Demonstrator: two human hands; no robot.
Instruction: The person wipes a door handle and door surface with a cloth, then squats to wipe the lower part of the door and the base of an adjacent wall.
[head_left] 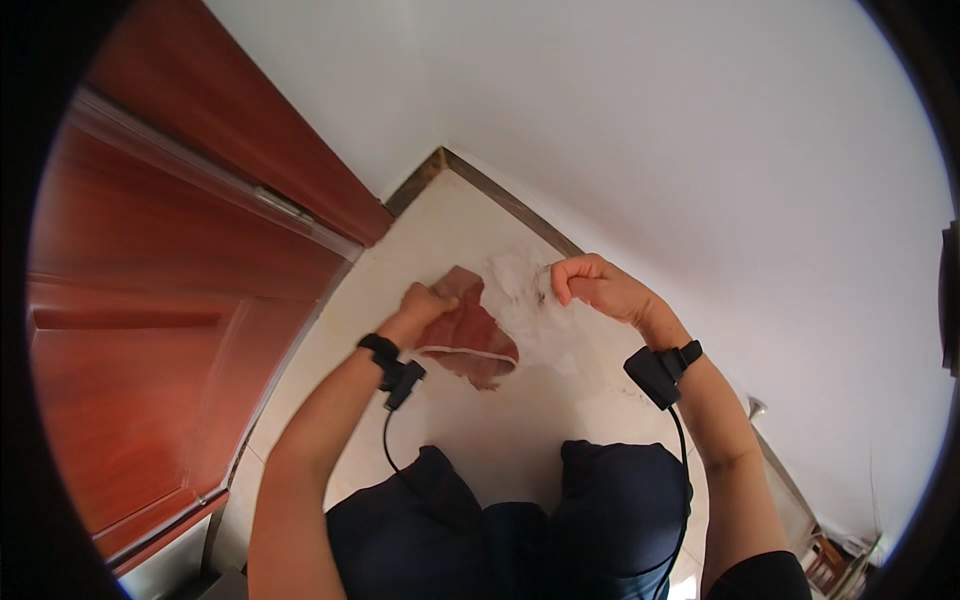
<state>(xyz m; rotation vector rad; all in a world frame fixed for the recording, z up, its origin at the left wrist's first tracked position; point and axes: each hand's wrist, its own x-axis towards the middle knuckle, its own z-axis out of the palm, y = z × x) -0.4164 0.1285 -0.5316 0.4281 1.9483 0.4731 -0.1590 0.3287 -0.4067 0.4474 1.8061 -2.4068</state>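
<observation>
My left hand (425, 308) is closed around the upper left edge of a reddish-brown cloth (473, 326) with a pale edging strip. The cloth hangs spread out to the right of the hand, its lower edge ragged. Over the floor to its right is a wispy white, fluffy-looking patch (515, 278); its kind is unclear. My right hand (600, 287) is beside that patch, fingers curled inward with thumb and forefinger close together. Whatever those fingertips hold, if anything, cannot be made out.
A red-brown wooden door (150, 340) stands at the left. White walls (700, 150) with a dark skirting strip (510, 200) meet in a corner ahead. My knees (625, 500) are bent over the pale floor (480, 425). Black cabled devices (653, 376) are strapped to both wrists.
</observation>
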